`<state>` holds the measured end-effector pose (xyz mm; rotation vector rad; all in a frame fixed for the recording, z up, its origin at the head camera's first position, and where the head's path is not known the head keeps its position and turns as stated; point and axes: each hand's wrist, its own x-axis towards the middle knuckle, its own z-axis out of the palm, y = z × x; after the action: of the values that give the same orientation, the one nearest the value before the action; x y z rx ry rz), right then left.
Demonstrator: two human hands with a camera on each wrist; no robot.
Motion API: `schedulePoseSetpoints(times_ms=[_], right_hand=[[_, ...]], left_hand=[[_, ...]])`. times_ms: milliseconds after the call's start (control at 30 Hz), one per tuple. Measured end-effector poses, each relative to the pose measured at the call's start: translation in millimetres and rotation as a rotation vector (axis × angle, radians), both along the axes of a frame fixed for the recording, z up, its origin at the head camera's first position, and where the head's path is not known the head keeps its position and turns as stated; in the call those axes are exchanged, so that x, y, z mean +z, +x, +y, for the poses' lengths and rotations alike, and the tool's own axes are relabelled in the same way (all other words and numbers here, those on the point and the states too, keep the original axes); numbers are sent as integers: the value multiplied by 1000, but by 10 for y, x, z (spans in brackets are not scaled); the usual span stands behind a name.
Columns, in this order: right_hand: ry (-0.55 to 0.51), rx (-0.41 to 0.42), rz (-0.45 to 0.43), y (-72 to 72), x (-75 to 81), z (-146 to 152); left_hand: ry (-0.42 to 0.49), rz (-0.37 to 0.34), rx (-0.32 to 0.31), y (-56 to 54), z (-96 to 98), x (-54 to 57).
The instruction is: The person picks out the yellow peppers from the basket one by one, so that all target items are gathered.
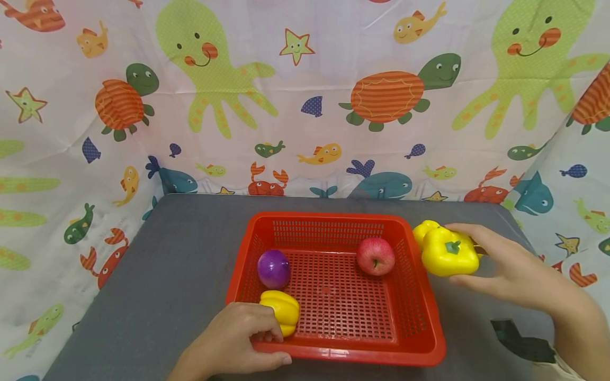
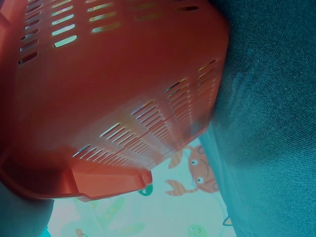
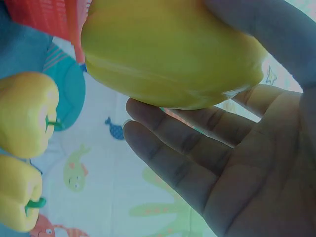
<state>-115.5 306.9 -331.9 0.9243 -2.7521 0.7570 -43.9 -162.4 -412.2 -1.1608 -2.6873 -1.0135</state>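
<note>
My right hand (image 1: 510,264) holds a yellow bell pepper (image 1: 448,253) between thumb and fingers, beside the right rim of the red plastic basket (image 1: 329,353). Seen from the right wrist, the held pepper (image 3: 173,54) has the thumb on one side and fingertips on the other. My left hand (image 1: 238,336) grips the basket's front left corner, fingers over the rim and thumb outside. Close to those fingers, inside the basket, lies another yellow bell pepper (image 1: 282,311). A round purple fruit (image 1: 274,269) sits behind it, and a red apple (image 1: 376,256) lies at the back right.
Two more yellow bell peppers, one upper (image 3: 27,113) and one lower (image 3: 19,192) in the right wrist view, stand right of the basket, partly hidden from the head view. The grey table (image 1: 157,275) meets a sea-animal patterned curtain (image 1: 305,106) at the back and sides.
</note>
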Motion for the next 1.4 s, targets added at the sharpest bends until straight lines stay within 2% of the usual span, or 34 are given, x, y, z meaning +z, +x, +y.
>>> schedulePoseSetpoints(times_ms=[367,567,900,1400], right_hand=[[-6,-85,12,-23,-81,212],[-13,-93,50,-29,-123,323],[-86,-183,0,-39,-181,550],[-116,-283,-45,-102,-305,759]], left_hand=[[11,66,-14,0,-4,-13],[12,44,-15,1,-2,-16],[18,57,-15,-5,-5,-21],[15,74,-19,-7,-6,-15]])
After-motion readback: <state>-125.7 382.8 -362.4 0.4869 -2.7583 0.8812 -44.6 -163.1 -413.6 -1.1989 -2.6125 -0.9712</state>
